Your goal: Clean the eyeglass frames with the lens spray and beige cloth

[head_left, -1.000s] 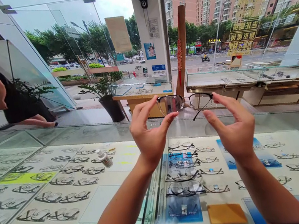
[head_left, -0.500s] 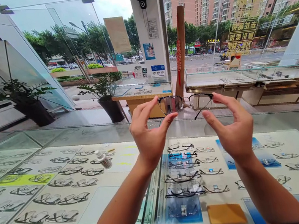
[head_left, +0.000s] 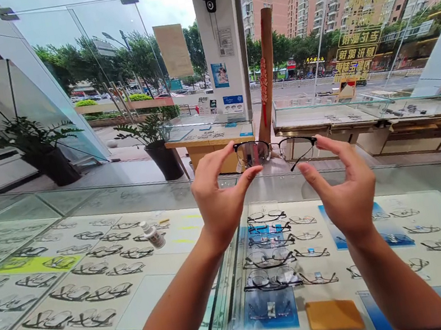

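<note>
A pair of dark-rimmed glasses (head_left: 273,147) is held up over a glass display tabletop (head_left: 157,190), between a person's left hand (head_left: 220,194) and right hand (head_left: 347,188). The left grip pinches one end, a fingertip at the outer corner and the thumb beneath the lens. The right grip holds the opposite corner by a fingertip; whether its thumb touches is unclear. The long axis runs crosswise from grip to grip, nearly level, with neither hand clearly nearer. Below the grips lie rows of spectacle frames (head_left: 269,259) and an orange-brown pad (head_left: 335,316); left of the left grip, and lower, is a white bottle (head_left: 153,236).
</note>
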`<state>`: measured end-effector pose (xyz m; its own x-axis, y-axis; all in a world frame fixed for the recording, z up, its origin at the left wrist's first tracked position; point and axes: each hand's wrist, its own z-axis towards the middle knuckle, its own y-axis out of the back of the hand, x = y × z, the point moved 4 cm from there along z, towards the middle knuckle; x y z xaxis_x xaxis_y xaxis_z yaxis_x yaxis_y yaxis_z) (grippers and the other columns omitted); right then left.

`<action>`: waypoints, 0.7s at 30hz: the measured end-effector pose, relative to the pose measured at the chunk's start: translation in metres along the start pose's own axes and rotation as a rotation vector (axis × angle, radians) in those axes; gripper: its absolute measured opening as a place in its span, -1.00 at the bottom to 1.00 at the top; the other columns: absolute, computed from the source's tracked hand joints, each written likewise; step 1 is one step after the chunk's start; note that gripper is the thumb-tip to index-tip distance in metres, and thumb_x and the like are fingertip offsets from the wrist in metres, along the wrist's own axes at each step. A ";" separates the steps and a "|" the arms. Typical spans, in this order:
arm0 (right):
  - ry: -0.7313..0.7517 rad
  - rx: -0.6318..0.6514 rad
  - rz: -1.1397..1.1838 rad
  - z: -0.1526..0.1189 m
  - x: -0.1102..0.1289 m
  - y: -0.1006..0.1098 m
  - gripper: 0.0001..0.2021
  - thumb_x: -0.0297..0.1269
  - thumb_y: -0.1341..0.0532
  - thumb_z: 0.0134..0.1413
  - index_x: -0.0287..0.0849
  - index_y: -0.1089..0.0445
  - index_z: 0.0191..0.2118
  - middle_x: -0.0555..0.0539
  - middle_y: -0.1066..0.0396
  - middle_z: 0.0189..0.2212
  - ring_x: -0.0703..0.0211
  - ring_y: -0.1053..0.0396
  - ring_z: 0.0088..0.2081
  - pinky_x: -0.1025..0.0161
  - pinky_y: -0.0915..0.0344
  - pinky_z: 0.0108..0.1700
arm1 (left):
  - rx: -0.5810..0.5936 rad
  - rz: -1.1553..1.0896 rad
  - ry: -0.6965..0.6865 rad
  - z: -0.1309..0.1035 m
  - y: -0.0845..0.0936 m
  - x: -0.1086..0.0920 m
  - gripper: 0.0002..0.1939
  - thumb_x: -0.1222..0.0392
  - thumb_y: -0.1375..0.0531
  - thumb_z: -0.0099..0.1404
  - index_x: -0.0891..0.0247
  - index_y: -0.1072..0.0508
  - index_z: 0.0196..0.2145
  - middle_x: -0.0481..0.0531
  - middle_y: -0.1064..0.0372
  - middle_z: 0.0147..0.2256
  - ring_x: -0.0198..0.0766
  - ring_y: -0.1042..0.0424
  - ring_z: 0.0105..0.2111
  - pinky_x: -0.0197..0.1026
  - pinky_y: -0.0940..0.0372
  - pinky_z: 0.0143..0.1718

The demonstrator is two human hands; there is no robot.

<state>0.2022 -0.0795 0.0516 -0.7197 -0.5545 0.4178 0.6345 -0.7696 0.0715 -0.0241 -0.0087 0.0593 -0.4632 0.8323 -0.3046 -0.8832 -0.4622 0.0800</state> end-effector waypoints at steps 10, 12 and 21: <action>-0.089 0.055 0.004 -0.003 -0.006 -0.004 -0.50 -0.05 -0.44 0.24 -0.07 -0.52 0.23 -0.18 -0.61 0.14 -0.18 -0.54 0.20 -0.25 -0.48 0.26 | -0.070 0.074 -0.112 -0.002 0.005 -0.010 -0.42 -0.14 -0.53 0.25 0.18 -0.58 0.11 0.09 -0.61 -0.07 -0.08 -0.58 -0.05 0.00 -0.49 0.03; -0.111 0.060 -0.003 -0.003 -0.007 -0.005 -0.48 -0.01 -0.45 0.23 -0.08 -0.51 0.23 -0.19 -0.60 0.13 -0.19 -0.52 0.21 -0.25 -0.47 0.25 | -0.075 0.098 -0.124 -0.002 0.006 -0.012 -0.41 -0.15 -0.53 0.24 0.18 -0.58 0.10 0.09 -0.60 -0.07 -0.07 -0.58 -0.05 0.01 -0.48 0.03; -0.179 0.079 0.039 -0.003 -0.007 -0.005 -0.49 0.07 -0.45 0.18 -0.07 -0.49 0.15 -0.15 -0.57 0.06 -0.14 -0.52 0.13 -0.21 -0.42 0.23 | -0.038 0.053 -0.072 0.000 0.005 -0.009 -0.44 -0.16 -0.51 0.27 0.18 -0.58 0.09 0.08 -0.59 -0.07 -0.09 -0.58 -0.05 0.00 -0.49 0.02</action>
<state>0.2026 -0.0727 0.0454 -0.6367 -0.5132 0.5756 0.6864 -0.7173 0.1197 -0.0241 -0.0189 0.0628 -0.5147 0.8255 -0.2317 -0.8544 -0.5164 0.0581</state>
